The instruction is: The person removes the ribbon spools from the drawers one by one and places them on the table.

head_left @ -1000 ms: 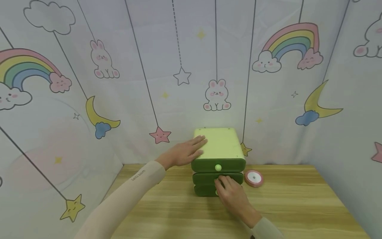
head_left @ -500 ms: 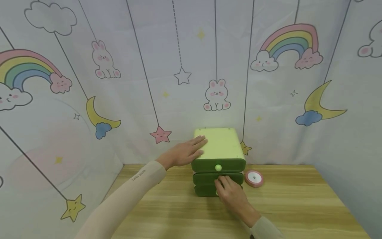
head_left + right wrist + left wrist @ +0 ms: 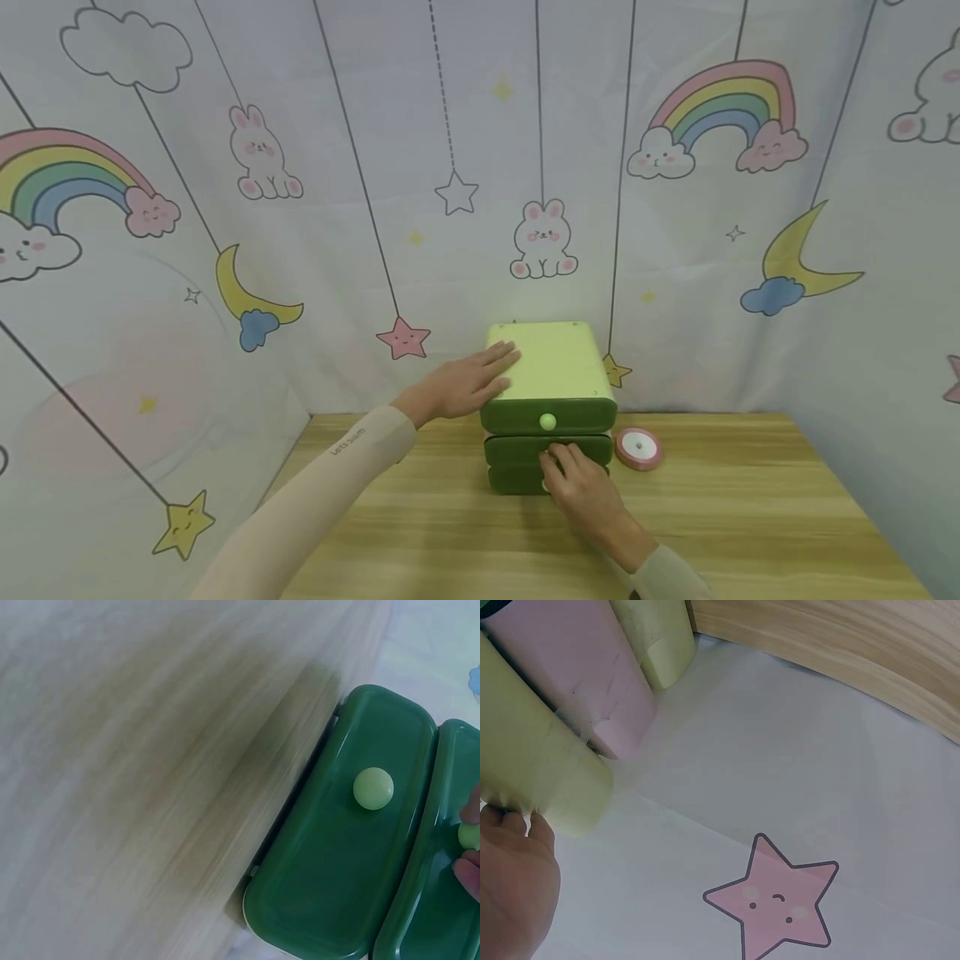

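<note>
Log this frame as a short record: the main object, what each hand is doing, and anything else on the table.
main object: green three-drawer box, pale green top, dark green fronts, all drawers look closed
left hand: left hand lies flat on the box top, fingers straight
right hand: right hand at the middle drawer's knob, fingers pinching it
bottom drawer: knob untouched
nearby: pink tape roll right of the box
surface: wooden table

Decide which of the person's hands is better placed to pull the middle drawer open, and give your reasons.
Probably the right hand: its fingers already pinch the middle drawer's knob. The left hand lies flat on the cabinet top, steadying it.
</note>
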